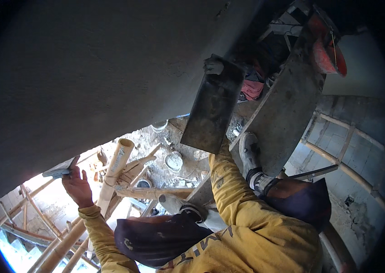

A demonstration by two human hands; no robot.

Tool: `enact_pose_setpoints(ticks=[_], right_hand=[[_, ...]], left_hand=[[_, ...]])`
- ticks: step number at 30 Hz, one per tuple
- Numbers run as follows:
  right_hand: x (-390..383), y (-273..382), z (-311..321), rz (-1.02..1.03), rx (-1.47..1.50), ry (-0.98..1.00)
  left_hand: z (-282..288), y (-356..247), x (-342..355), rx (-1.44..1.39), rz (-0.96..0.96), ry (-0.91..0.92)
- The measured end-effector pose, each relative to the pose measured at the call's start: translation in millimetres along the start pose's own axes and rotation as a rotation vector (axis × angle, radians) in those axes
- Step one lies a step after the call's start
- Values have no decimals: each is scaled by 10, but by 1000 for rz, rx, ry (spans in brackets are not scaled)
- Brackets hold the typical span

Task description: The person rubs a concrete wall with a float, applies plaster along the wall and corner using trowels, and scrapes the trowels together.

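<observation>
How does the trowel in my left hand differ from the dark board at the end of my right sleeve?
The trowel looks much smaller than the dark board. The trowel's blade is lighter grey; the dark board is nearly black, with a grey lump at its far end. The trowel's blade shows as a narrow strip, while the dark board shows its broad face. Both look flat.
</observation>
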State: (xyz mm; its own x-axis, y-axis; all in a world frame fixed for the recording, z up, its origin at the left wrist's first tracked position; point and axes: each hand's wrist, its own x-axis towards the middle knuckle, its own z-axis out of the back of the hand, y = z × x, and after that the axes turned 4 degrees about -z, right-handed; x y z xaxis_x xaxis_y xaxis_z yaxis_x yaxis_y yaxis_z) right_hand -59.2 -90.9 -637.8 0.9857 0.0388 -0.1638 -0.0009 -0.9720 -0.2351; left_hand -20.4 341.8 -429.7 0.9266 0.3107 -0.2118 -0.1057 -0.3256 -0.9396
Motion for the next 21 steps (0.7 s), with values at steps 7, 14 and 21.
enact_pose_setpoints(ticks=[7, 14, 21], right_hand=[[119, -146, 389, 58, 120, -82], [574, -192, 687, 218, 168, -361], [761, -467, 700, 673, -1313, -789]], left_hand=[[316, 658, -50, 580, -258, -364], [161, 899, -140, 782, -233, -318], [135, 973, -92, 892, -260, -238]])
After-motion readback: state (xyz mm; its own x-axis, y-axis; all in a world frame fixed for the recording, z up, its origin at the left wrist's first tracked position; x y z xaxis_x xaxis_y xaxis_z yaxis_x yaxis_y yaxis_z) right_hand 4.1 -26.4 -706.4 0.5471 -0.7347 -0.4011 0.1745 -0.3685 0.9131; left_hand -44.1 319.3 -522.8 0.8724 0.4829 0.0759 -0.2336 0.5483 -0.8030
